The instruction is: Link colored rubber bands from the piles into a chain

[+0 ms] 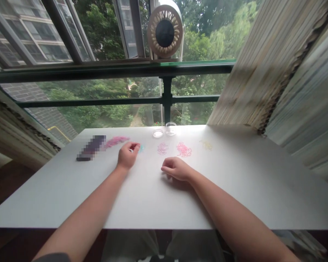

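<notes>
My left hand is closed in a pinch, thumb against fingertips, just left of a small teal pile of what look like tiny rubber bands. What it pinches, if anything, is too small to name. My right hand rests low over the white table with its fingers curled in, and their inside is hidden. Beyond it lie a pale purple pile and a bright pink pile of thin loops. Farther right is a small yellow pile. Behind my left hand, a longer pink-purple heap spreads leftward.
Two clear round containers stand near the far edge of the white table. A dark pixelated object lies at the left. Behind the table are a green railing, a fan and curtains.
</notes>
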The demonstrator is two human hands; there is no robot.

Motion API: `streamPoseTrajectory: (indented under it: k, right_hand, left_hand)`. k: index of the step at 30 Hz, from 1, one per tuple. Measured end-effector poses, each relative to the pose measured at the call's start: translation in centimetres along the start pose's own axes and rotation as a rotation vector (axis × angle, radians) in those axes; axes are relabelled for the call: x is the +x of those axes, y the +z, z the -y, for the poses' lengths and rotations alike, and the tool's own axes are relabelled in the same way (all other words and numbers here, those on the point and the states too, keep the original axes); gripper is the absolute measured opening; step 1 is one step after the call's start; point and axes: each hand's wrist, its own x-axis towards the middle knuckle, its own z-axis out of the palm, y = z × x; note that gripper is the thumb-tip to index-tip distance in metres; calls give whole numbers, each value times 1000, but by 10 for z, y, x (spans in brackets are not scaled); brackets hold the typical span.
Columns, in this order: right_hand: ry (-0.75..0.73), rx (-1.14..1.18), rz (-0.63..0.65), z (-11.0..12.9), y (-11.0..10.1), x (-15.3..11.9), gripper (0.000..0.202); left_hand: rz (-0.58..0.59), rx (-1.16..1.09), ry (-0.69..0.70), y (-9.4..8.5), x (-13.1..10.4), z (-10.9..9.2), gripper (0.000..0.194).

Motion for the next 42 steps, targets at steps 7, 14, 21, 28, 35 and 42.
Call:
streamPoseTrajectory:
  k: [7,14,21,28,35,42]
  right_hand:
    - [-29,256,-105,-8,1,3,20]
    - [-32,349,-85,-8,3,2,16]
    - [39,370,-96,-7,1,0,20]
    - [81,414,-47,-6,-5,0,26]
    - [92,400,-137,-3,-5,-5,23]
    - [52,434,-136,-4,-4,-5,19]
  left_hand:
    - [391,-265,241,34,-26,-65,14]
    - [458,-364,174,39,-40,-57,11]
    - [510,-412,130,38,-42,-55,13]
    - [505,-419,125,37,-43,-56,11]
    - [526,-419,110,35,-41,-58,12]
    - [539,-419,86,34,-40,-58,12]
